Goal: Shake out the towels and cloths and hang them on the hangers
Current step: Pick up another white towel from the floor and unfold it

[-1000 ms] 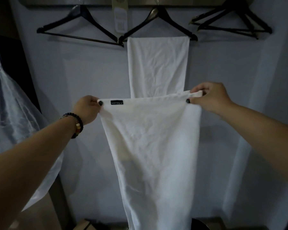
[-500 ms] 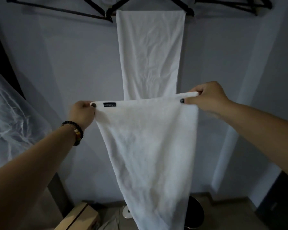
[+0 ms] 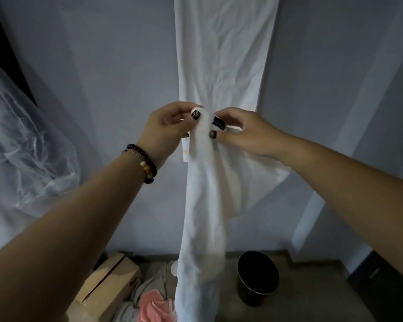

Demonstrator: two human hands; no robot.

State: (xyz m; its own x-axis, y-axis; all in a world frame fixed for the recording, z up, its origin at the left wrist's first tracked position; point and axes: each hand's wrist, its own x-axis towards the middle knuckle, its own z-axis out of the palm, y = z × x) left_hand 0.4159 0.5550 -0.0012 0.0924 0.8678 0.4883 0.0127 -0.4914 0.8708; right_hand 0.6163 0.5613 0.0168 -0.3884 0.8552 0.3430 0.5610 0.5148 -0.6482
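Progress looked partial. One white towel (image 3: 223, 54) already hung flat against the far wall, its top running out of the frame, so the hanger that presumably carried it was not visible. A second white towel (image 3: 203, 205) was in hand, just in front of the hung one and lower, its upper corners brought together at the middle of the view and its length dropping in a loose fold toward the floor.

The left hand (image 3: 165, 129) had its grip closed on the towel's top edge, pinching it between thumb and fingers. The right hand (image 3: 240, 131) pinched the same gathered edge just beside it, near a small black label (image 3: 218, 123), so the two hands nearly touched.

That towel was not yet on any hanger, and no free hanger was in sight at this moment. My reading is that it was being doubled lengthwise so it could be draped over a bar.

More remained on the floor at near centre: a pink cloth (image 3: 153, 305) lay on a heap of grey fabric (image 3: 130, 307), beside a cardboard box (image 3: 107, 287) to the left and a black bin (image 3: 257, 275) to the right. These apparently awaited shaking and hanging.
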